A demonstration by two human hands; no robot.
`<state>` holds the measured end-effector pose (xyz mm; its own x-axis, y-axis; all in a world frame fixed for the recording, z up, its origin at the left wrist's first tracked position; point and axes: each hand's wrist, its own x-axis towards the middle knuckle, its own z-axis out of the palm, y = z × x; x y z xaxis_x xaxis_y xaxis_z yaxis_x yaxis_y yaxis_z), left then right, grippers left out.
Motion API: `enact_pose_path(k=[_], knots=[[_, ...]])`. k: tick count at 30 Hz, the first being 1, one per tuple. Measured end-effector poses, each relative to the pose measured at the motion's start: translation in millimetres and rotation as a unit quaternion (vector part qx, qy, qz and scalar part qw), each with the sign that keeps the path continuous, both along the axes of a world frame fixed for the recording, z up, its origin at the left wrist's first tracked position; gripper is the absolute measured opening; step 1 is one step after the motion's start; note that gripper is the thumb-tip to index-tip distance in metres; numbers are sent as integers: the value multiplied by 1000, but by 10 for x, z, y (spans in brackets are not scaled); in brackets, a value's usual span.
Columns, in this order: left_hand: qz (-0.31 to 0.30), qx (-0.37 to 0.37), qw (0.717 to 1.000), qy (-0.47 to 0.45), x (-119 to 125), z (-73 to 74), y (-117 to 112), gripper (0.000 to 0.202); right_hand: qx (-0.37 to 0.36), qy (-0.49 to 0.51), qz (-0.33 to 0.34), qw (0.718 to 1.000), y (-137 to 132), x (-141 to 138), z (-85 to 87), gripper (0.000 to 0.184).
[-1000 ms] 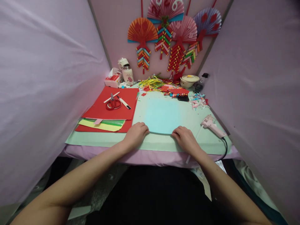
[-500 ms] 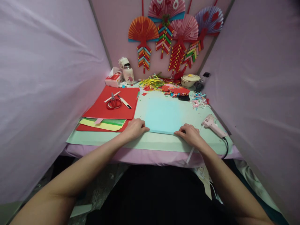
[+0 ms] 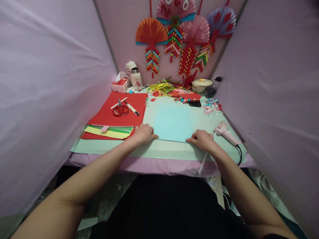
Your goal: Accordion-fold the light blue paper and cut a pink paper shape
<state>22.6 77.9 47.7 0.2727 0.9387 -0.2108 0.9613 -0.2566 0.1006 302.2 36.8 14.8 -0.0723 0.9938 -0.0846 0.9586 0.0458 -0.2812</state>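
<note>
A light blue paper sheet (image 3: pixel 171 121) lies flat on the pale green mat (image 3: pixel 107 147) in the middle of the table. My left hand (image 3: pixel 143 133) rests curled at the sheet's near left corner, fingertips pressed on its edge. At the near right corner my right hand (image 3: pixel 203 140) is curled too, its fingers pinched on the sheet's edge. Both forearms reach in from below.
Red card sheets (image 3: pixel 117 111) with red scissors (image 3: pixel 121 109) and pens lie at left, over green and yellow sheets (image 3: pixel 109 131). A pink glue gun (image 3: pixel 225 131) lies at right. Paper scraps (image 3: pixel 210 106), a bowl (image 3: pixel 201 85), a bottle (image 3: pixel 135 77) and paper fans (image 3: pixel 174 36) sit behind.
The sheet's near edge was a rounded fold a second ago; now it is pressed flat and straight. Both hands slid apart toward the corners and slightly away from me.
</note>
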Motion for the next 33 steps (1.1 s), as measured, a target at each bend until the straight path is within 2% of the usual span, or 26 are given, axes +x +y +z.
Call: enact_pose_path(k=[11,17,33], knots=[[-8,-51,996,67,51,96,34,43,-45,-34,-13,998,25,-12,45,40],[-9,-48,996,76,58,100,33,44,-80,-22,4,997,44,36,92,28],[-9,-53,996,75,53,81,53,44,-80,-57,14,995,42,-4,139,29]])
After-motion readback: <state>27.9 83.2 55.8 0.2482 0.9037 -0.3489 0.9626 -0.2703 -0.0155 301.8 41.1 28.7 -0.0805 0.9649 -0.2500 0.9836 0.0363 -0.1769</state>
